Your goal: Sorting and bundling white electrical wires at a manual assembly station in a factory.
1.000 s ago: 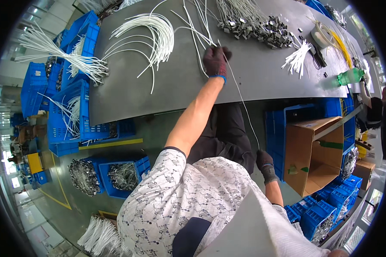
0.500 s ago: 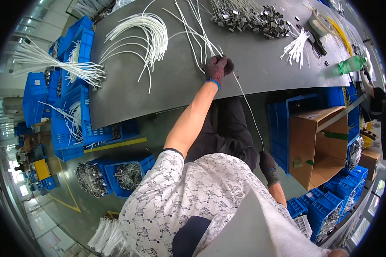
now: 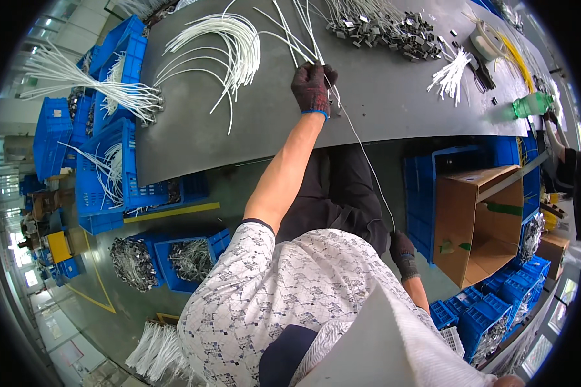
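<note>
“Two gloved hands are at work; what has just changed?”

“The left hand [image 3: 314, 85] has moved farther in from the near edge of the table [image 3: 193, 135], toward the curved bundle [image 3: 242, 55]. It is closed around several white strands [image 3: 314, 51], and a few short ends poke out beside the glove. That seems to mean they are gathered in one grip.”

“And the right hand [image 3: 403, 253]?”

“Low down, beyond the near edge, fingers curled in. It appears to hold the thin wire [image 3: 366, 155], which runs from beside the left hand over that edge. How firmly, I cannot tell.”

“What about the containers?”

“Off the table's left edge, a slotted crate [image 3: 91, 200] has pale lengths in it. Lower, on the floor, a blue bin [image 3: 164, 261] is heaped with silvery pieces. Past the near edge, toward the right corner, an open cardboard box [image 3: 455, 226] stands just beside a large blue crate [image 3: 419, 206]; that crate's contents are hidden”
</note>
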`<move>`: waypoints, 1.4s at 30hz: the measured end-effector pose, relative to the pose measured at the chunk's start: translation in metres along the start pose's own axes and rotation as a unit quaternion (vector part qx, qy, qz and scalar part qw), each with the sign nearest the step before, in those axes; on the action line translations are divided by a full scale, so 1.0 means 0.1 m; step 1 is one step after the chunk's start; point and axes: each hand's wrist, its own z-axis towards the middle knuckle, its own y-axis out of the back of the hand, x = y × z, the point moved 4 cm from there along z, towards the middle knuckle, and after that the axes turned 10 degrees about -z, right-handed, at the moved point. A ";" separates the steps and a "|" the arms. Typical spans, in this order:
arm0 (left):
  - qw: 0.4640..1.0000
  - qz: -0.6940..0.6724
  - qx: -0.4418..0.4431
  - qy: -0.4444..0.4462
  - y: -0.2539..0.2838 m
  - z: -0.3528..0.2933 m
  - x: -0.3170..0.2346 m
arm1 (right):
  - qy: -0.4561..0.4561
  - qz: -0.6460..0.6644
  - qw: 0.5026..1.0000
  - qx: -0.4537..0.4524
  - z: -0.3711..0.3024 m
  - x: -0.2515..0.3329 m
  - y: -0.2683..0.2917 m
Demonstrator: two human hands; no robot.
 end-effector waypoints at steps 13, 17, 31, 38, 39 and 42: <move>0.782 0.395 0.406 0.259 0.54 -1.18 0.59 | 0.013 0.046 0.999 -0.016 -0.24 -0.02 -0.23; 0.900 0.236 0.213 0.298 0.38 -1.02 0.59 | 0.053 0.212 0.968 -0.121 0.12 0.24 0.35; 0.894 0.217 0.290 0.265 0.18 -1.50 0.08 | 0.064 0.711 0.678 -0.173 1.25 1.76 2.28; 0.883 0.259 0.229 0.316 0.33 -0.45 -0.06 | 0.026 0.627 0.760 -0.168 1.64 1.98 2.54; 0.870 0.312 0.189 0.331 0.38 -0.24 -0.09 | 0.031 0.625 0.761 -0.170 1.78 1.97 2.58; 0.824 0.497 0.203 0.180 0.59 0.18 -0.30 | -0.030 0.582 0.790 -0.188 2.31 1.85 2.54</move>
